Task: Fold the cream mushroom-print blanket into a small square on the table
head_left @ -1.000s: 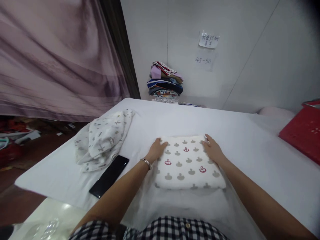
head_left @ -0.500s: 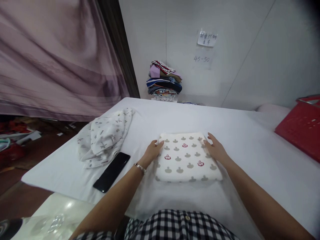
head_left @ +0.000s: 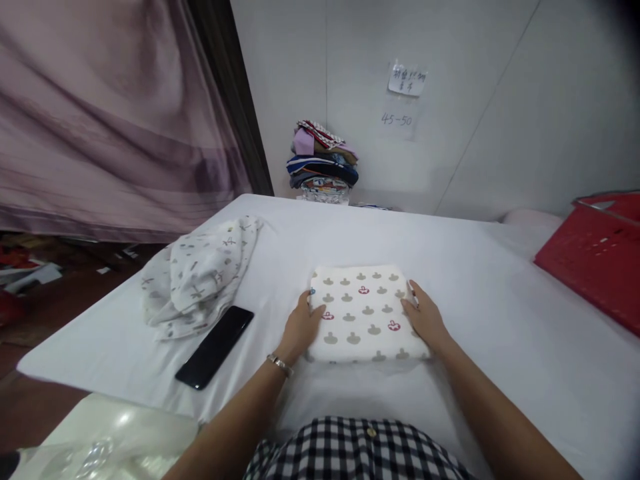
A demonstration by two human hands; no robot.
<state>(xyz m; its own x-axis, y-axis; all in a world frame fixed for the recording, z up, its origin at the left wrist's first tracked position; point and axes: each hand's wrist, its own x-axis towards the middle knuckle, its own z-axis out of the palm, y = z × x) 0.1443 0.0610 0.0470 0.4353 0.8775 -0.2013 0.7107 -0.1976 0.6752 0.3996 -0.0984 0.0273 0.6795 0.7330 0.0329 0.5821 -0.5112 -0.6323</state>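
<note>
A folded white cloth [head_left: 360, 317] printed with grey and red mushroom-like shapes lies flat on the white-covered table in front of me. My left hand [head_left: 302, 327] grips its left edge, thumb on top and fingers down along the side. On the opposite edge, my right hand [head_left: 424, 315] holds it the same way, with the thumb over the top and the fingertips partly hidden behind the side. A black phone [head_left: 215, 348] rests left of my left hand, beside a crumpled white printed cloth [head_left: 197, 277].
The white table [head_left: 500, 320] stretches to a grey wall. Beyond its far edge stands a stack of folded fabrics [head_left: 323, 160]. A red basket [head_left: 593, 257] is at the right, a pink curtain [head_left: 120, 120] at the left. Clear plastic [head_left: 100, 453] lies at the lower left.
Both hands have slid a little nearer to me along the sides of the folded cloth and closed in on its edges. The view has shifted slightly to the right.
</note>
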